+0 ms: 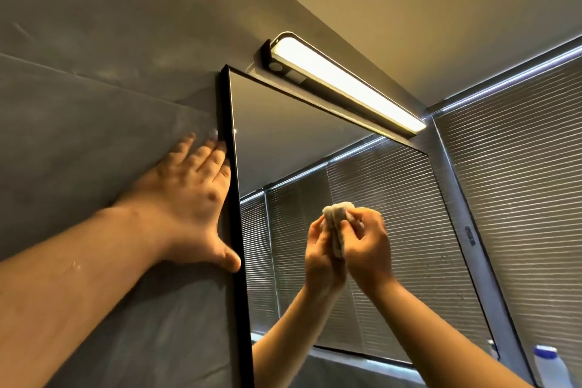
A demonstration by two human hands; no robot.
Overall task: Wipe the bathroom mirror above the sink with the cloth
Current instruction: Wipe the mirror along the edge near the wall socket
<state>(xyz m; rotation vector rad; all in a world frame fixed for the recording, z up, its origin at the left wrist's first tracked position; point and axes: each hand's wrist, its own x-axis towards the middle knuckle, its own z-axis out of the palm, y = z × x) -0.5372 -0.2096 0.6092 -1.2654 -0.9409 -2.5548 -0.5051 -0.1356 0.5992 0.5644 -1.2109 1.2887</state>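
Careful: your right hand (367, 242) pinches bunched cloth (337, 224) against mirror (315, 142), glass centre. Left hand (192, 198), fingers straight, braces flat on wall (94, 104) at frame's 9 o'clock. Small wad risks streaks, knuckles smearing glass; bottle (549, 365) at 5 o'clock could get elbowed.

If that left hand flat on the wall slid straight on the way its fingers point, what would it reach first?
The left hand points up along the mirror's black frame. Only bare grey wall lies ahead, as far as visible, until the ceiling.
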